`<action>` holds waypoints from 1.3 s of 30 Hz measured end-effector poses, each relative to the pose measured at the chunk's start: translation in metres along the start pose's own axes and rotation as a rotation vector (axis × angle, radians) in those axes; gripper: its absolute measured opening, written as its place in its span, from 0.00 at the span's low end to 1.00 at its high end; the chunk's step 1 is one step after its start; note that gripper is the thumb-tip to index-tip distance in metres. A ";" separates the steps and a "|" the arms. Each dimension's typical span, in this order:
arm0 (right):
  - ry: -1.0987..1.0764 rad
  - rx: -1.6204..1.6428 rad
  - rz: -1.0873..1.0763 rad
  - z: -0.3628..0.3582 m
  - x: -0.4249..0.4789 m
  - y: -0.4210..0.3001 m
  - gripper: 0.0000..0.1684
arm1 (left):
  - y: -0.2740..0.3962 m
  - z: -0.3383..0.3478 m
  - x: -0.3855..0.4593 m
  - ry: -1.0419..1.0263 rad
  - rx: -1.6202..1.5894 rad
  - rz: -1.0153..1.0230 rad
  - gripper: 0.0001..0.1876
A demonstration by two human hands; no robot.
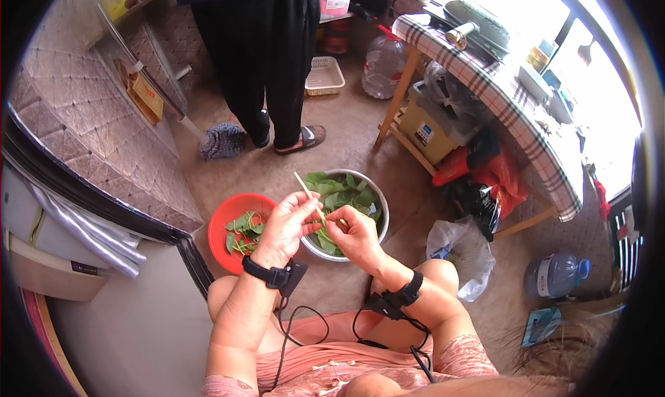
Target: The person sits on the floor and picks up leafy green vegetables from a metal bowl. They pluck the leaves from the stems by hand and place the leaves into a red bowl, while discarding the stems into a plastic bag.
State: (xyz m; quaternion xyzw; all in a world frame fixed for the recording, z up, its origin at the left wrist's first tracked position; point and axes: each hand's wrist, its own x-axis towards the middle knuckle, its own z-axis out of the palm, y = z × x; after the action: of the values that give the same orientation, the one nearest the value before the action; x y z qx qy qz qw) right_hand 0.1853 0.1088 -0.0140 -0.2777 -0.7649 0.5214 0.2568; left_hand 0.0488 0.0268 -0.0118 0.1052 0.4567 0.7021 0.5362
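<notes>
Between my two hands is a thin pale green vegetable stem. My left hand pinches it between thumb and fingers, its tip pointing up and away. My right hand pinches its lower part with thumb and forefinger. Beneath both hands stands a round metal basin full of green leaves, partly hidden by my fingers. To the left a red plastic colander holds a few leafy stems, and my left wrist covers its right side.
A person in black trousers and sandals stands just beyond the basin. By their feet is a mop head. At right are a cloth-covered table, a white plastic bag and a large water bottle. A white basket lies farther back.
</notes>
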 end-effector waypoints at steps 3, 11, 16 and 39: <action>0.056 -0.116 -0.206 0.001 0.004 0.006 0.07 | -0.005 -0.004 0.001 -0.035 0.059 0.045 0.10; 0.101 -0.413 -0.584 -0.005 0.008 0.013 0.11 | -0.008 0.003 0.004 0.008 0.051 0.011 0.10; 0.071 -0.436 -0.629 -0.010 0.004 0.011 0.12 | -0.010 0.002 0.004 -0.046 0.029 -0.028 0.10; -0.270 -0.064 -0.185 -0.035 0.005 -0.008 0.05 | -0.007 0.002 0.000 -0.121 0.188 -0.023 0.10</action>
State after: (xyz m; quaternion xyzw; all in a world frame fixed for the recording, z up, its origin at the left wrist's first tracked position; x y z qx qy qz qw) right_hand 0.2039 0.1329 0.0049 -0.1414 -0.8309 0.5036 0.1898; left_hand 0.0547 0.0282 -0.0163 0.1920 0.4886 0.6423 0.5584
